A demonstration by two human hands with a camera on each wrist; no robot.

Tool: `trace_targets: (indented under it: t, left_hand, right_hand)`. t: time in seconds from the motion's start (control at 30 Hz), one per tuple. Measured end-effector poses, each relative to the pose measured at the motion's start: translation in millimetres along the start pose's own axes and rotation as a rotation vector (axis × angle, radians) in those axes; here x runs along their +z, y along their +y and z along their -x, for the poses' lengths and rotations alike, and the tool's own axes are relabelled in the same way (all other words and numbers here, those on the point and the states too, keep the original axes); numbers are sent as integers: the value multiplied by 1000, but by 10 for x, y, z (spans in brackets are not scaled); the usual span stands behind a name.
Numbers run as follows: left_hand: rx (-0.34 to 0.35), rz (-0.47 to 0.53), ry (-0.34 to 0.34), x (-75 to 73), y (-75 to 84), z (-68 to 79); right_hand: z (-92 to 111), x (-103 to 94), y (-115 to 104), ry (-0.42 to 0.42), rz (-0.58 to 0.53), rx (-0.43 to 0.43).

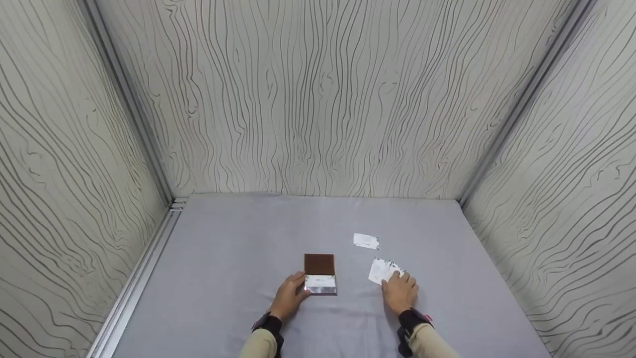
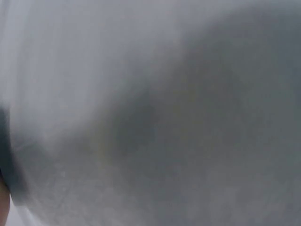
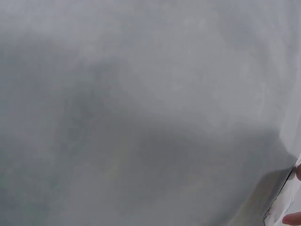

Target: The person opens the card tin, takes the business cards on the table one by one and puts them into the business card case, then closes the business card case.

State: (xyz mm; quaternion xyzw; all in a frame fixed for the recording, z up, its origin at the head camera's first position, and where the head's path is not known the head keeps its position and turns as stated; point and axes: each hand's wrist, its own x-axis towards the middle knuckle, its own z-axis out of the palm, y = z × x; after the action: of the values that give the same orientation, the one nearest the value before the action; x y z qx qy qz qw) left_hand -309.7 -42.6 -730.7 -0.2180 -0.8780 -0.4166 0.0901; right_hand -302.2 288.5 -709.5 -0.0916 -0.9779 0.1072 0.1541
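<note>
A brown card case (image 1: 319, 263) lies unfolded on the table, with a white printed card (image 1: 320, 281) in its lower, clear-fronted half. My left hand (image 1: 288, 297) grips the case by its left side, forefinger at the upper part and thumb near the lower corner. To the right, my right hand (image 1: 400, 294) holds a few fanned white cards (image 1: 382, 270) with green leafy corners, their near edge under my fingers. In the right wrist view, the edge of the cards (image 3: 283, 202) shows beside my fingertips (image 3: 292, 219). The left wrist view shows mostly blurred cloth.
A single white card (image 1: 366, 241) lies on the grey cloth-covered table (image 1: 238, 238), beyond the fanned cards. Wood-grain patterned panels (image 1: 318, 99) stand at the back and both sides. A metal rail (image 1: 141, 278) runs along the table's left edge.
</note>
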Motion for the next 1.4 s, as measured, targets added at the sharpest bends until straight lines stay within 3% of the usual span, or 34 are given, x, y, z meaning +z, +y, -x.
trace_targets:
  t: [0.53, 0.97, 1.4]
  left_hand:
    - [19, 15, 26, 12, -3, -6]
    - [9, 11, 3, 4, 19, -3]
    - [-5, 28, -2, -4, 8, 0]
  right_hand:
    - [-88, -180, 55, -120, -59, 114]
    - [-103, -217, 23, -125, -61, 170]
    - [-114, -184, 90, -50, -198, 62]
